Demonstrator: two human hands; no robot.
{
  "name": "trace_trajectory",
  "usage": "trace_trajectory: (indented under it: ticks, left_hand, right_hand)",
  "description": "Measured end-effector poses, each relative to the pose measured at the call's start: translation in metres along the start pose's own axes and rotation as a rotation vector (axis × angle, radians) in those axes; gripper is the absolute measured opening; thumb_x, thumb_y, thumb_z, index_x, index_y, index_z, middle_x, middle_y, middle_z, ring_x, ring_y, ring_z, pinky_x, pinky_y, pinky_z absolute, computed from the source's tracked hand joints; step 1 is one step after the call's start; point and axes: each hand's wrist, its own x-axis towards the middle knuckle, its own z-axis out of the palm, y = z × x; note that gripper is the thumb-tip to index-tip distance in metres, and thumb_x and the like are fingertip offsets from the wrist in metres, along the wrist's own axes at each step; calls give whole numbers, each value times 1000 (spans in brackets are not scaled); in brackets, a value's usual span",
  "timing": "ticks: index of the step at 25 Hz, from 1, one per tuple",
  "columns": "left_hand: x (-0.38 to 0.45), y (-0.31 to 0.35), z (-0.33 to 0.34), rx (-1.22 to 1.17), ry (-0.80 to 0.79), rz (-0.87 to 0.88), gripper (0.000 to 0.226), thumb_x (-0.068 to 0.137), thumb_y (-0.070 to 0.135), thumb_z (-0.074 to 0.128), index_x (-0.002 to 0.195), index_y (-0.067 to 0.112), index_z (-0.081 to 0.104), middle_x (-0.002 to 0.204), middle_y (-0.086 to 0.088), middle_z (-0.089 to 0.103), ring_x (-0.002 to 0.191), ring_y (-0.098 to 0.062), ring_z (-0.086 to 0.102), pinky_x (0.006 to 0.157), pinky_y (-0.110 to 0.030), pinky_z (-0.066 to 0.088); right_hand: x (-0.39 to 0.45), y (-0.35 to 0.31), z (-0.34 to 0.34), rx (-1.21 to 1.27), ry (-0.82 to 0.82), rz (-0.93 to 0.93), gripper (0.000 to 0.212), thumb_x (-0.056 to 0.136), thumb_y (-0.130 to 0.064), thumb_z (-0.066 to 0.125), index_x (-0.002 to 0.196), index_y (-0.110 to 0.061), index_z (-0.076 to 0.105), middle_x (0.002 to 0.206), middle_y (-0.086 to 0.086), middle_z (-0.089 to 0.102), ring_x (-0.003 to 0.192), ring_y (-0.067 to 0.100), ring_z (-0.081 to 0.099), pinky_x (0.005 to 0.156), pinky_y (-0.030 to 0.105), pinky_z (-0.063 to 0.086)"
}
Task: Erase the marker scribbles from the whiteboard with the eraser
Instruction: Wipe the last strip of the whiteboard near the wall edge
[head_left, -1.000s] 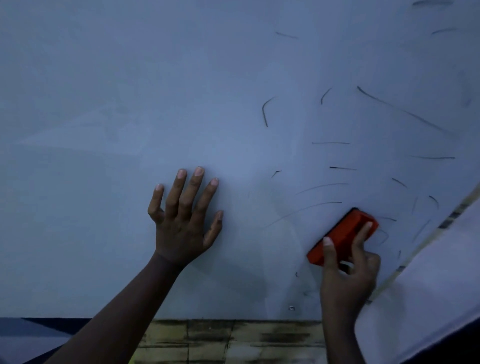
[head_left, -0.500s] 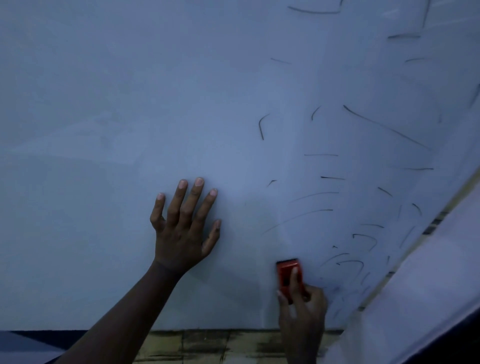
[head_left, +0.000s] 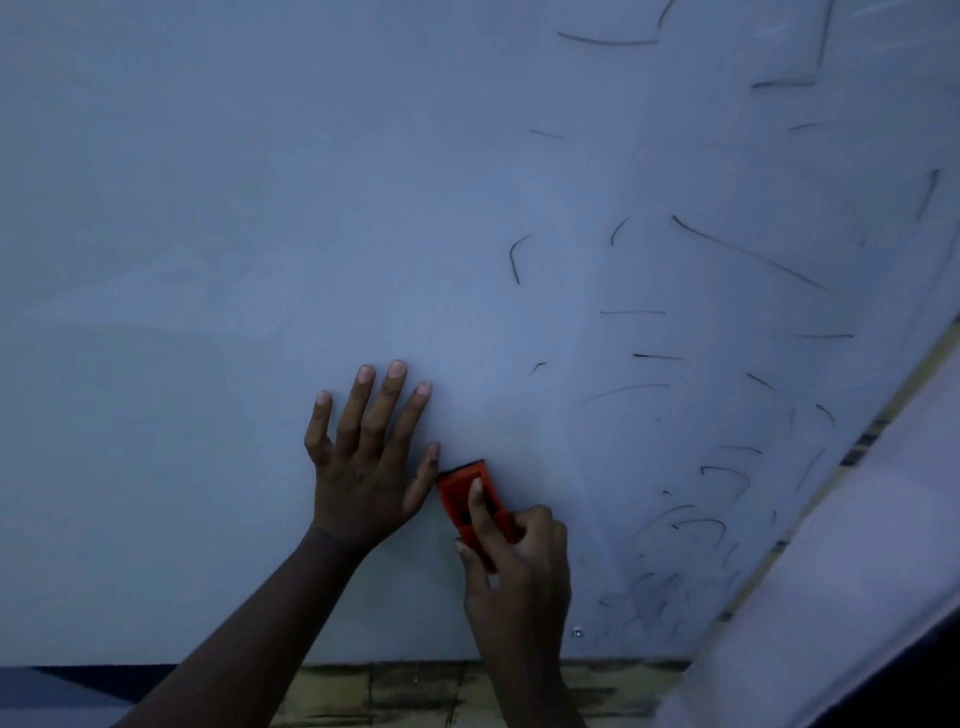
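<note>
Swept leftward since a second ago, the eraser (head_left: 470, 501) has been carried from the scribbled right side to just beside the left hand (head_left: 366, 467). That hand is laid flat, fingers spread, on the whiteboard (head_left: 208, 260), seemingly to brace it. The eraser is gripped by the right hand (head_left: 519, 566), forefinger stretched along its back, thumb on its near edge. Scribbles (head_left: 701, 525) are left unwiped at right.

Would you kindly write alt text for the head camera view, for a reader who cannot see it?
A right hand grips an orange eraser against a whiteboard, beside a left hand spread flat on the board. Thin black marker scribbles remain across the board's right side.
</note>
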Motion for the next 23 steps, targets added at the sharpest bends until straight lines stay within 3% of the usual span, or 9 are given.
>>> trace_trajectory:
  ticks: [5,8,9,12,13,15,17,20,23]
  left_hand:
    - [-2,0,-2,-8,-37,10,73,106,43,50,168,18,23,178,-6,12,164,-27,14,130,-54,10]
    - [-5,0,-1,-9,-43,25,73,106,42,49,168,16,23,178,-7,13,164,-29,14,131,-55,9]
    - [-5,-1,0,-7,-42,26,73,105,43,49,168,15,23,178,-7,13,164,-29,14,131,-55,9]
    - [-6,1,1,8,-39,26,74,105,43,48,169,15,22,178,-7,12,164,-29,14,131,-55,9]
    - [-6,1,1,9,-38,27,74,105,43,48,169,15,22,178,-8,12,164,-29,14,131,-55,9]
    - [-6,1,2,4,-34,26,74,105,42,49,169,14,23,178,-8,13,164,-29,15,131,-55,9]
    - [-6,1,1,8,-31,30,74,105,42,49,168,14,24,177,-9,14,164,-30,15,131,-56,9]
    - [-8,-1,1,12,-46,41,77,103,43,47,169,12,23,177,-10,14,164,-30,14,131,-56,8]
    - [-8,-3,1,18,-61,48,80,101,43,48,169,11,21,177,-10,13,164,-30,14,131,-56,8]
  right_hand:
    - [62,48,-60,106,265,138,78,72,-22,91,141,-41,59,101,-2,49,90,26,56,73,31,52]
    - [97,94,-98,245,476,298,67,82,-19,87,142,-25,59,105,4,48,89,23,57,78,5,45]
    - [102,100,-104,287,541,346,61,87,-23,84,142,-21,59,106,5,48,91,23,58,76,4,45]
    - [110,94,-100,372,661,377,50,94,-38,75,137,-15,64,108,3,48,97,22,61,82,25,58]
    - [111,84,-94,373,666,356,49,94,-37,75,135,-13,66,109,2,49,97,25,61,87,34,59]
    - [108,54,-74,304,617,252,48,91,-28,78,134,-9,68,107,4,49,96,27,57,90,30,52]
    - [97,22,-52,224,464,72,51,87,-24,79,136,-13,68,107,4,51,95,26,53,85,30,47]
    - [65,0,-21,84,208,-228,50,87,-30,80,135,-23,68,108,6,59,94,27,54,76,42,50]
    - [67,6,-21,42,198,-336,51,90,-36,78,139,-26,65,107,9,63,95,28,57,73,45,52]
